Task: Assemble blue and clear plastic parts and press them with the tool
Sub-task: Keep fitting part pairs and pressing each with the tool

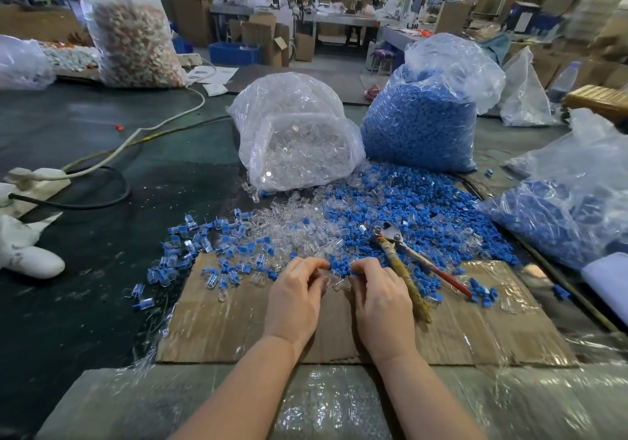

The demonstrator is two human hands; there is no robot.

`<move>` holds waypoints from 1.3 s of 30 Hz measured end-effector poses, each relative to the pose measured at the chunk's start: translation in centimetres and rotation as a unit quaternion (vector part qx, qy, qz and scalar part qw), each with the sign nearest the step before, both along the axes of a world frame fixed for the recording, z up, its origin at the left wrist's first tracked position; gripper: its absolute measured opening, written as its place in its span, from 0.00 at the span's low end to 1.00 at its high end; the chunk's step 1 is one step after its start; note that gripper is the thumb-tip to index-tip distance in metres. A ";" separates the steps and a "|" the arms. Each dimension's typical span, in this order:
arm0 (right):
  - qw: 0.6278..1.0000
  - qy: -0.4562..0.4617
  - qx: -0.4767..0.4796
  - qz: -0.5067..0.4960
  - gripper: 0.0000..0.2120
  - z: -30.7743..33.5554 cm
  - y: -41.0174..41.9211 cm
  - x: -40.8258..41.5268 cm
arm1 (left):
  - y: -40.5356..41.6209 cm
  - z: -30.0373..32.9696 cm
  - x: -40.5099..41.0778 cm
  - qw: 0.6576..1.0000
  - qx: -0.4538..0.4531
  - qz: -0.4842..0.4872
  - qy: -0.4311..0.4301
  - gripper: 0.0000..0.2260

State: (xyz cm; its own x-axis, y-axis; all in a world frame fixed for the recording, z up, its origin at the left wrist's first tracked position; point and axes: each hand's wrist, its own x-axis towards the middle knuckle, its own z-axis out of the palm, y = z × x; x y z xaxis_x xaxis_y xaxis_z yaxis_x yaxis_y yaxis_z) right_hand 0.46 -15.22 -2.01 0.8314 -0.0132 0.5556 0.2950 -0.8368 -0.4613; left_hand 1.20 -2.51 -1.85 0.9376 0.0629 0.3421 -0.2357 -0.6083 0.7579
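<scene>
Shiny plastic wrap (326,402) covers the near edge of our table. Past it, our left hand (295,298) and right hand (382,298) rest on a flat cardboard sheet (217,324). Both hands have curled fingers and pinch a little row of blue parts (341,266) between them. We cannot tell if a clear part is held too. Small blue parts (424,208) and see-through clear parts (299,225) lie in a big mixed pile just behind our hands. Joined pieces (183,246), blue with a clear cup, lie scattered to the left. Pliers (407,263) with one red handle and one taped handle lie just right of our right hand. Behind the pile stand a bag of clear parts (295,134) and a bag of blue parts (421,123).
</scene>
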 end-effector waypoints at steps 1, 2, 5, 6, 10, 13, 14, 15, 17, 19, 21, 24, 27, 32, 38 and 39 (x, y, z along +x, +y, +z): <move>1.000 -0.013 -0.002 0.002 0.03 0.1 0.0 0.0 | 0.0 0.0 0.0 1.000 -0.003 -0.001 0.002 0.07; 1.000 -0.028 -0.005 0.005 0.02 0.1 0.0 0.0 | 0.0 0.0 0.0 1.000 -0.006 -0.003 0.005 0.07; 0.999 -0.041 0.006 0.014 0.02 0.1 -0.2 0.0 | 0.1 0.0 0.1 0.999 -0.029 -0.002 0.022 0.05; 0.999 -0.036 0.015 0.022 0.03 0.0 -0.2 0.0 | 0.1 0.0 0.0 0.999 -0.040 -0.001 0.030 0.05; 0.996 -0.024 0.064 0.060 0.04 0.0 -0.4 -0.2 | 0.3 -0.1 0.0 0.996 -0.071 -0.001 0.057 0.06; 0.994 -0.022 0.086 0.059 0.05 0.1 -0.4 -0.1 | 0.3 0.0 0.0 0.995 -0.079 -0.006 0.067 0.06; 0.994 -0.020 0.086 0.058 0.05 0.0 -0.4 -0.1 | 0.3 0.0 0.0 0.994 -0.081 -0.008 0.069 0.07; 0.995 -0.016 0.083 0.057 0.05 0.0 -0.4 -0.1 | 0.4 0.0 0.1 0.994 -0.084 -0.012 0.073 0.08; 0.995 -0.012 0.080 0.060 0.05 0.0 -0.4 -0.1 | 0.4 0.1 0.1 0.993 -0.087 -0.021 0.081 0.07; 0.995 -0.011 0.078 0.068 0.05 0.0 -0.4 0.0 | 0.4 0.1 0.0 0.992 -0.086 -0.030 0.084 0.06; 0.995 -0.008 0.072 0.075 0.04 0.0 -0.5 0.0 | 0.4 0.1 0.0 0.991 -0.092 -0.036 0.086 0.05; 0.995 -0.002 0.060 0.073 0.04 -0.1 -0.4 0.0 | 0.4 0.1 0.1 0.990 -0.098 -0.043 0.088 0.03; 0.998 -0.003 0.036 0.053 0.05 -0.1 -0.2 0.0 | 0.4 0.1 0.1 0.989 -0.104 -0.045 0.093 0.04; 0.999 -0.024 -0.002 0.032 0.07 0.0 0.0 0.0 | 0.5 0.2 0.1 0.985 -0.129 -0.046 0.101 0.07; 0.998 -0.019 -0.047 0.026 0.09 -0.2 0.1 0.0 | 0.5 0.3 0.0 0.986 -0.115 -0.056 0.111 0.06; 0.998 -0.019 -0.052 0.025 0.10 -0.3 0.1 0.0 | 0.5 0.2 0.0 0.986 -0.112 -0.059 0.113 0.06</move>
State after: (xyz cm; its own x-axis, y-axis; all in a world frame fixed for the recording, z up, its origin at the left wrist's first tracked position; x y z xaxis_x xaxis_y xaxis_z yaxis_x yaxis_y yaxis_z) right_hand 0.44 -15.13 -2.30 0.8077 0.0869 0.5832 0.3530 -0.8635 -0.3602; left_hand 1.22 -1.97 -1.60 0.9935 -0.0004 0.1136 -0.1044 -0.3985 0.9112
